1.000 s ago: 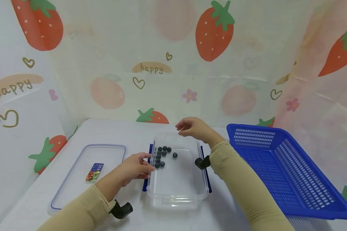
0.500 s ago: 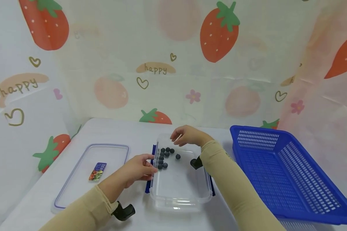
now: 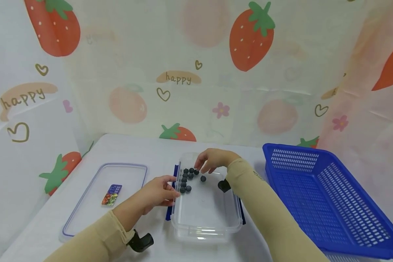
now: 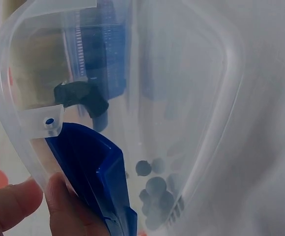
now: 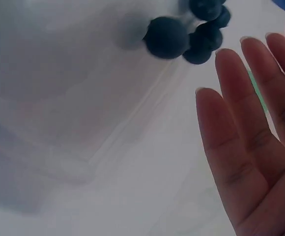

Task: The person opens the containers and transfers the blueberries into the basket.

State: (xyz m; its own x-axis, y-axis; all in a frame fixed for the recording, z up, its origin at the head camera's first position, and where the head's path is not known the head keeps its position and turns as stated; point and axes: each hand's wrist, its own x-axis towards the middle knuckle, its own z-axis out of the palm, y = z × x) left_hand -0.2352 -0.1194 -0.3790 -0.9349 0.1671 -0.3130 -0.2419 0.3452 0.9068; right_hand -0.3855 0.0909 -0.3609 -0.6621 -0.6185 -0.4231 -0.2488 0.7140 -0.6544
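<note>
A clear plastic box with blue side latches stands on the table. Dark round blueberries lie inside along its left side, and one sits apart from the cluster. My left hand holds the box's left rim, thumb over the edge; the left wrist view shows fingers beside the blue latch. Over the far part of the box is my right hand, its fingertips close to the far berries. In the right wrist view several fingers extend, with no berry between them; the thumb is out of view.
A clear lid with a blue seal and a colourful label lies on the table at left. A large blue perforated basket stands at right. A strawberry-print sheet hangs behind the table.
My right hand has come down and toward the left, from above the box's far edge to the berries. The left hand stays at the left rim. The head view has shifted slightly.
</note>
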